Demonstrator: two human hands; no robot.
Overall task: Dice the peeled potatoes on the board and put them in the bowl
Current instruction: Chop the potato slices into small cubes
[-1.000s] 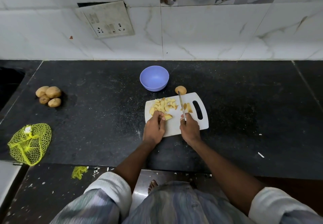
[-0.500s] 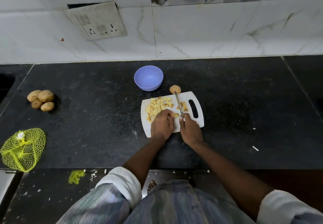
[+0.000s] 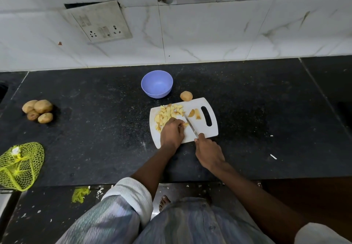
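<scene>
A white cutting board [image 3: 202,129] with a slot handle at its right end lies on a black stone counter [image 3: 95,129], just in front of a light-blue bowl [image 3: 157,84] that holds nothing visible. A heap of yellow potato pieces [image 3: 167,113] covers the board's far left part; two larger wedges [image 3: 195,113] lie apart from the heap, close to the slot handle. The left hand [image 3: 171,132] rests on the board with its fingers curled down over a small potato piece [image 3: 185,124], pinning it at the fingertips; how much of that piece lies under the hand cannot be told. The right hand [image 3: 208,151] sits at the board's near edge, its fingers wrapped round the handle of a knife [image 3: 190,125], whose narrow blade slants up and to the left, its edge beside the pinned piece. A whole potato [image 3: 186,96] sits on the counter, touching the board's far edge, to the right of the bowl. Four more potatoes [image 3: 38,111] cluster well to the left. A yellow mesh bag [image 3: 19,165] lies at the counter's near left edge. A socket plate [image 3: 99,21] hangs crooked on the white tiled wall [image 3: 228,34] behind.
</scene>
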